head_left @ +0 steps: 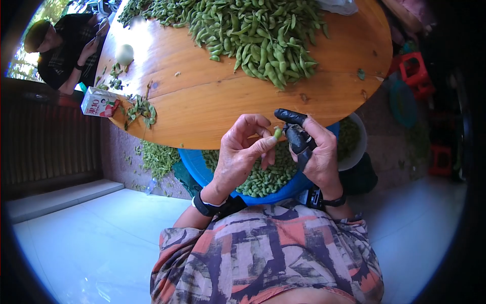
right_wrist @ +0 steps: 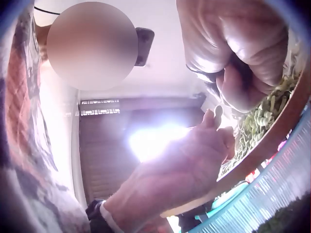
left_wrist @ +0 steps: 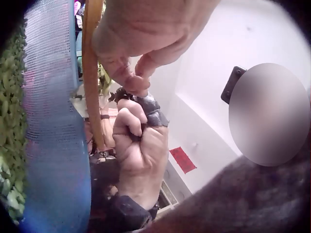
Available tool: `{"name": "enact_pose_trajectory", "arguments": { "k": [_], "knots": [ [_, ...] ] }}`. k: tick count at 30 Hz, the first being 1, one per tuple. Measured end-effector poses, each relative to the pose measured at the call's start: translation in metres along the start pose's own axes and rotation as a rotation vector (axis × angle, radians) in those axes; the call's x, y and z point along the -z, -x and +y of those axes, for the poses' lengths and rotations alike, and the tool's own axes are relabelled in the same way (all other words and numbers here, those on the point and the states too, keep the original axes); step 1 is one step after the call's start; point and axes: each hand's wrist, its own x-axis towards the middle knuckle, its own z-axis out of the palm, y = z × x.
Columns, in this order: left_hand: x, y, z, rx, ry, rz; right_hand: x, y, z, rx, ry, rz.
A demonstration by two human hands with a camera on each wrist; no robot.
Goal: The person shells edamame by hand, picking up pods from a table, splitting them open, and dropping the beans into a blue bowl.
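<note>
While left fingers (head_left: 264, 145) pinch a pod (head_left: 277, 133), right fingers (head_left: 302, 145) curled, edamame (head_left: 258, 40) heaps the table (head_left: 202, 96).

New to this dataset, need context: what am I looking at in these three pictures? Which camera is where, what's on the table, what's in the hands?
There is no machine here: a person works with two bare hands. The wide picture comes from a camera worn on the head, looking down over the patterned shirt. The other two come from cameras strapped to each wrist, so they show the hands from close below, rather blurred.

On the round wooden table lies a big pile of green pods, with a small carton at the table's edge. Below the edge sits a blue basin holding more green pods.

The left hand pinches a single pod between thumb and finger. The right hand grips a small black tool, held right beside that pod. I cannot tell what kind of tool it is.
</note>
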Motion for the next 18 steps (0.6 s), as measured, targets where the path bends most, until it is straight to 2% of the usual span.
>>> {"name": "enact_pose_trajectory", "arguments": {
  "k": [1, 4, 6, 7, 8, 10, 12, 15, 16, 18],
  "knots": [
    [0.002, 0.0, -0.003, 0.011, -0.022, -0.045, 0.003, -0.001, 0.0, 0.085, 0.037, -0.027],
    [0.005, 0.003, -0.006, 0.067, -0.052, -0.088, 0.006, -0.002, 0.005, 0.069, -0.061, -0.117],
    [0.002, 0.008, -0.004, 0.044, -0.206, -0.092, 0.007, -0.002, 0.003, -0.001, -0.129, -0.134],
    [0.0, 0.01, -0.004, -0.056, -0.312, -0.086, 0.006, -0.002, 0.002, -0.068, -0.195, -0.148],
    [0.0, 0.012, -0.004, -0.056, -0.312, -0.067, 0.007, -0.001, -0.001, -0.071, -0.202, -0.165],
    [0.003, 0.016, -0.004, -0.339, -0.697, -0.119, 0.012, 0.002, -0.006, 0.022, 0.082, -0.229],
    [0.002, 0.023, -0.014, -0.362, -0.72, -0.14, 0.014, 0.008, -0.004, 0.006, 0.014, -0.264],
    [0.007, 0.02, -0.019, -0.407, -0.762, -0.134, 0.009, 0.01, 0.01, 0.23, 0.129, -0.176],
    [0.009, 0.017, -0.013, -0.374, -0.696, -0.148, 0.009, 0.006, 0.004, 0.219, 0.131, -0.18],
    [0.007, 0.016, -0.003, -0.235, -0.521, -0.135, 0.008, 0.004, -0.011, -0.208, -0.162, -0.207]
  ]
}}
